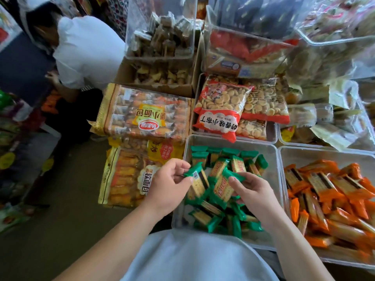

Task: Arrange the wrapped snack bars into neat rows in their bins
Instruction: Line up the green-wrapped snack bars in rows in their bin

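Forearms [113,230] reach over clear bin [233,141]; left grip [168,185] pinches one green-wrapped bar [197,180], right grip [253,192] pinches second green bar [224,186] just beside it, both above the bin. Underneath, loose green bars [215,218] lie heaped; tidy row [223,156] stands along far wall. Rightward, orange bars [328,191] fill neighbouring bin [324,154].

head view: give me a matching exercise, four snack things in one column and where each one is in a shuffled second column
Column one
1. barcode-side green bar
2. red-label green bar
3. orange bars
4. red biscuit bag

Column two
a. piled in the right clear bin
b. pinched by the left hand
c. pinched by the right hand
d. lying on top of the back bin

Pairs: 1-b, 2-c, 3-a, 4-d
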Motion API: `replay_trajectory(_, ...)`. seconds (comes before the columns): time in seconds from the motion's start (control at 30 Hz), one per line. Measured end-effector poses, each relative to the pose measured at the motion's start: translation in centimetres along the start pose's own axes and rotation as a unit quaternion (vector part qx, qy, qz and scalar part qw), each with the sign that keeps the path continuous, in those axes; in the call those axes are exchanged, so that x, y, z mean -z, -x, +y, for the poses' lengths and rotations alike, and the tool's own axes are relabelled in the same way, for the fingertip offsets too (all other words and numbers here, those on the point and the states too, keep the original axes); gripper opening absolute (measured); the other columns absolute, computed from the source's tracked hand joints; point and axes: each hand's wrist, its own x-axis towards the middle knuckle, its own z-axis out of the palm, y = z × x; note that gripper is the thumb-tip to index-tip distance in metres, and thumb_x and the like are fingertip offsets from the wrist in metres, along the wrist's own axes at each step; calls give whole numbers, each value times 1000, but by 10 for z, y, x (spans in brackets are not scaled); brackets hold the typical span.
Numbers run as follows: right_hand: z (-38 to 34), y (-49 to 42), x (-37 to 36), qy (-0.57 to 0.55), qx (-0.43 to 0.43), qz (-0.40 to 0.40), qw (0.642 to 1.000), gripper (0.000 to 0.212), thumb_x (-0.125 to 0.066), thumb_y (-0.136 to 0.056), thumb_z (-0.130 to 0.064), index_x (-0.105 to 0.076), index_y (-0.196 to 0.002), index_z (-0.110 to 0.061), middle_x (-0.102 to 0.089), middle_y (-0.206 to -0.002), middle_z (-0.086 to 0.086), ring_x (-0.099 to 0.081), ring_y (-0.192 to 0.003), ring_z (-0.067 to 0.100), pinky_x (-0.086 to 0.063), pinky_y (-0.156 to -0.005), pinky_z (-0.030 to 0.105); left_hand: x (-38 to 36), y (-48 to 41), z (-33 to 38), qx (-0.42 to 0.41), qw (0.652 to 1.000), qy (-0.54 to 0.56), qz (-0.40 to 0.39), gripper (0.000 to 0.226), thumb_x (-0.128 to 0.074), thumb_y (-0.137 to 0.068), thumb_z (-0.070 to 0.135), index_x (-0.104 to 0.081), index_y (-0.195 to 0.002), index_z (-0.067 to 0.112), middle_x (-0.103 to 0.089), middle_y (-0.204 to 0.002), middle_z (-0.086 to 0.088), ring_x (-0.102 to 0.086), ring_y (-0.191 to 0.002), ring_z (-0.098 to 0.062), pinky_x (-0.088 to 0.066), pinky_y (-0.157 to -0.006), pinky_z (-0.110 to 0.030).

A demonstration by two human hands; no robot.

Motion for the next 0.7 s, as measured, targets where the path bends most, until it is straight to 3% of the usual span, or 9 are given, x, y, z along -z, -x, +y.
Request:
replay_trajectory(0.17, -3, 1, 1, 6, -1, 3, 1000, 54, -74, -91, -44, -63, -138, -20, -76, -102, -6, -74, -92, 13, -65, -82, 40, 4, 2, 1, 5, 999, 51, 12, 35, -73, -94, 9, -63, -120, 31, -69, -110, 12, -66, -98, 5, -56, -75, -13)
replay_trajectory(0.27, -8, 1, -1, -36, -17, -9, 999, 54, -74, -93, -38, -61, -139, -14, -77, -101, 1, -75, -88, 16, -64, -68, 29, 6, 1, 0, -37, 999, 15, 16, 45, -73, -93, 8, -66, -131, 31, -68, -120, 17, -62, -109, 9, -53, -86, -9)
replay_trajectory(0.37, -17, 1, -6, -79, -26, -36, 996, 39, -71, -95, -35, -65, -128, -15, -79, -94, 4, -77, -82, 18, -65, -70, 34, -2, 4, 0, -82, 996, 16, -7, 37, -71, -94, 2, -75, -121, 27, -63, -125, 19, -59, -120, 5, -51, -95, -10)
replay_trajectory(0.47, -25, -3, -10, -118, -36, -64, 990, 26, -67, -99, -33, -69, -117, -14, -80, -90, 9, -78, -82, 28, -64, -80, 47, -14, 8, -6, -69, 993, 67, -66, 41, -72, -94, 1, -79, -114, 36, -56, -138, 22, -54, -129, 5, -55, -102, -25)
replay_trajectory(0.53, -28, -8, -12, -115, -35, -66, 991, 24, -66, -100, -33, -68, -115, -14, -80, -88, 11, -78, -81, 30, -64, -81, 47, -18, 7, -10, -56, 993, 69, -80, 45, -73, -94, 2, -79, -111, 43, -52, -147, 23, -52, -135, 2, -54, -106, -30)
replay_trajectory(0.7, -29, -12, -20, -116, -39, -74, 990, 33, -72, -95, -40, -67, -112, -12, -79, -88, 10, -76, -78, 25, -65, -80, 46, -17, 7, -11, -70, 989, 72, -111, 36, -76, -88, -2, -84, -99, 31, -46, -155, 23, -48, -141, -1, -55, -105, -31)
